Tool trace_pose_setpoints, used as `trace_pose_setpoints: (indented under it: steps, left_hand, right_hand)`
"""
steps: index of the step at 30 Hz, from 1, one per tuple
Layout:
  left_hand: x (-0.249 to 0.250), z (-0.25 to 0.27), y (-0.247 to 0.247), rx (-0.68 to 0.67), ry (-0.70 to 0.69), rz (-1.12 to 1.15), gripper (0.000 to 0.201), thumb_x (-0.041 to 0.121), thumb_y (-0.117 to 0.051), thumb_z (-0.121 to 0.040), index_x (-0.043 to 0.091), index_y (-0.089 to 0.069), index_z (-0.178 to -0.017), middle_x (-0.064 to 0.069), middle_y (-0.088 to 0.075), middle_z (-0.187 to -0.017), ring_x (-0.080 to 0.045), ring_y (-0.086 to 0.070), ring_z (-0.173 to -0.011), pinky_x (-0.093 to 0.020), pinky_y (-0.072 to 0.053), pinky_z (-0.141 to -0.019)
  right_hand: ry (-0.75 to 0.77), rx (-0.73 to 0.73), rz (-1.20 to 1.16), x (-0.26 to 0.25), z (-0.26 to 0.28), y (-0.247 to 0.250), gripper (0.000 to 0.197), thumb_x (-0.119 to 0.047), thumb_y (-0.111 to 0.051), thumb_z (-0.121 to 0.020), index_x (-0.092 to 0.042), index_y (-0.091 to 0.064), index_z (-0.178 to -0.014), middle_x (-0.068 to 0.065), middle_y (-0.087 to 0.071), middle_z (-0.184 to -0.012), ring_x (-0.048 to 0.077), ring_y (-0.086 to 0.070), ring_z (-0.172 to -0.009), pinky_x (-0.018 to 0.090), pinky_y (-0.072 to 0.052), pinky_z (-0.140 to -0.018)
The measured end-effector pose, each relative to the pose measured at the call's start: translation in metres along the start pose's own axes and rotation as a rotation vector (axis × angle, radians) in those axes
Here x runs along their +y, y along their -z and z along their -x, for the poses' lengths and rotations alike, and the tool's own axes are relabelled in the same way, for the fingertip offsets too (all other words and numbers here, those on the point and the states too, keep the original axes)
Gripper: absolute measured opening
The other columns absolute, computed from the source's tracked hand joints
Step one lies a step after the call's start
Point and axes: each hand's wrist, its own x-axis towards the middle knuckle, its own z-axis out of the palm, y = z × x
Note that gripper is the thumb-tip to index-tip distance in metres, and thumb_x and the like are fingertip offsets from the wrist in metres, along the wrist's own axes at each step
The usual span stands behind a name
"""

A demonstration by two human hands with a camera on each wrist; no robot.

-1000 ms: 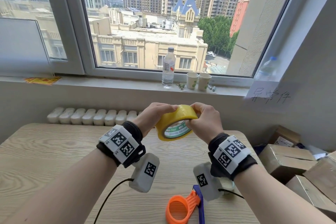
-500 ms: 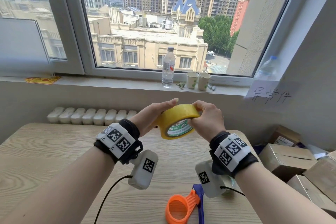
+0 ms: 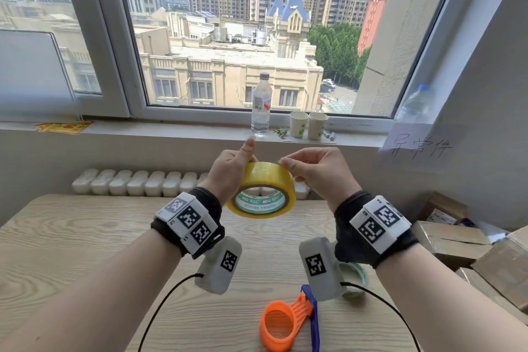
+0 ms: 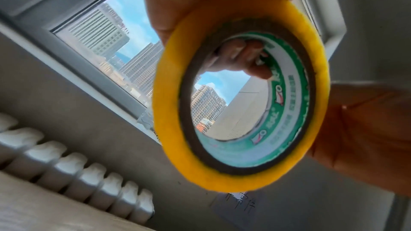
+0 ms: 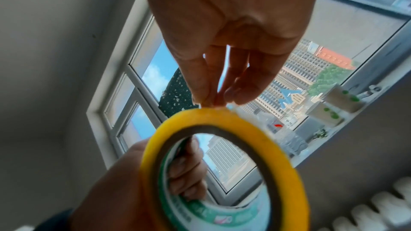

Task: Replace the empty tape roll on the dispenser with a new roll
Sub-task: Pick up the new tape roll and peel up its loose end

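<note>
A new yellow tape roll (image 3: 261,177) with a green-printed core is held up above the table. My left hand (image 3: 233,171) grips its left side: the fingers (image 5: 189,173) curl through the core and the thumb points up. My right hand (image 3: 285,164) pinches the tape's outer layer at the top of the roll (image 5: 222,117) with thumb and fingertips (image 5: 206,97). The left wrist view looks through the roll (image 4: 171,129). The orange dispenser (image 3: 281,320) with a blue handle lies on the table near me. An empty core (image 3: 355,273) lies beside it, mostly hidden by my right wrist camera.
The wooden table (image 3: 71,237) stands against a white radiator (image 3: 137,181). A water bottle (image 3: 261,103) and two paper cups (image 3: 307,124) stand on the windowsill. Cardboard boxes (image 3: 457,240) are stacked to the right of the table.
The roll has risen and its top has tipped toward me. My right hand shifted from holding the roll's right side to pinching at its top. My left thumb has lifted off.
</note>
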Motion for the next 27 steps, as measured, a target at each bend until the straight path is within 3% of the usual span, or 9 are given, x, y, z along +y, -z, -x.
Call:
trace_pose_setpoints:
  steps: [3, 6, 12, 18, 20, 23, 27]
  left_hand:
    - [0.0, 0.002, 0.001, -0.027, -0.04, -0.002, 0.058, 0.044, -0.037, -0.095, 0.01, -0.057, -0.052, -0.009, -0.047, -0.048, -0.021, -0.044, -0.044, -0.026, -0.038, -0.05]
    - [0.001, 0.006, 0.0, -0.014, -0.107, -0.069, 0.063, 0.044, -0.036, -0.095, 0.011, -0.059, -0.047, 0.001, -0.049, -0.039, -0.014, -0.047, -0.039, -0.024, -0.04, -0.048]
    - [-0.003, 0.01, 0.003, -0.005, -0.121, -0.088, 0.064, 0.048, -0.033, -0.095, 0.01, -0.059, -0.05, -0.007, -0.052, -0.048, -0.02, -0.05, -0.046, -0.028, -0.041, -0.053]
    - [-0.003, 0.011, 0.005, 0.023, -0.049, 0.05, 0.062, 0.043, -0.033, -0.096, 0.007, -0.055, -0.05, 0.005, -0.049, -0.038, -0.007, -0.048, -0.037, -0.016, -0.041, -0.043]
    - [-0.002, 0.01, 0.007, 0.038, 0.006, 0.125, 0.061, 0.046, -0.035, -0.095, 0.01, -0.054, -0.048, 0.006, -0.047, -0.037, -0.007, -0.046, -0.036, -0.017, -0.042, -0.043]
    - [-0.002, 0.009, 0.011, 0.034, 0.074, 0.214, 0.061, 0.05, -0.037, -0.093, 0.017, -0.053, -0.044, 0.004, -0.045, -0.038, -0.011, -0.044, -0.037, -0.023, -0.04, -0.048]
    - [0.0, 0.007, 0.011, 0.028, 0.094, 0.245, 0.055, 0.048, -0.041, -0.092, 0.014, -0.05, -0.05, 0.003, -0.044, -0.041, -0.012, -0.043, -0.038, -0.022, -0.039, -0.048]
  right_hand:
    - [0.056, -0.082, 0.047, -0.006, 0.003, -0.006, 0.01, -0.023, -0.08, -0.071, -0.019, -0.075, -0.078, -0.003, -0.072, -0.074, 0.003, -0.063, -0.066, 0.019, -0.051, -0.064]
    - [0.075, -0.127, 0.141, -0.009, 0.005, -0.011, 0.014, -0.03, -0.084, -0.066, -0.022, -0.074, -0.072, -0.001, -0.071, -0.071, 0.011, -0.064, -0.068, 0.032, -0.056, -0.069]
    - [0.051, -0.147, 0.179, -0.014, 0.007, -0.01, 0.009, -0.024, -0.074, -0.078, -0.025, -0.073, -0.07, -0.006, -0.066, -0.067, 0.007, -0.057, -0.067, 0.026, -0.047, -0.065]
    - [-0.018, -0.153, 0.067, -0.013, 0.007, -0.005, 0.007, -0.017, -0.069, -0.083, -0.015, -0.075, -0.08, -0.002, -0.067, -0.071, 0.01, -0.054, -0.066, 0.021, -0.044, -0.059]
    - [-0.045, -0.155, 0.037, -0.011, 0.007, -0.003, 0.009, -0.016, -0.067, -0.085, -0.015, -0.075, -0.08, -0.001, -0.066, -0.072, 0.013, -0.053, -0.068, 0.021, -0.045, -0.058]
    - [-0.074, -0.174, 0.02, -0.012, 0.007, -0.002, 0.013, -0.024, -0.064, -0.088, -0.018, -0.074, -0.082, -0.001, -0.065, -0.074, 0.013, -0.052, -0.07, 0.023, -0.045, -0.062]
    - [-0.074, -0.233, 0.066, -0.016, 0.008, -0.004, 0.022, -0.041, -0.068, -0.08, -0.02, -0.074, -0.08, -0.005, -0.066, -0.072, 0.005, -0.057, -0.065, 0.02, -0.044, -0.066]
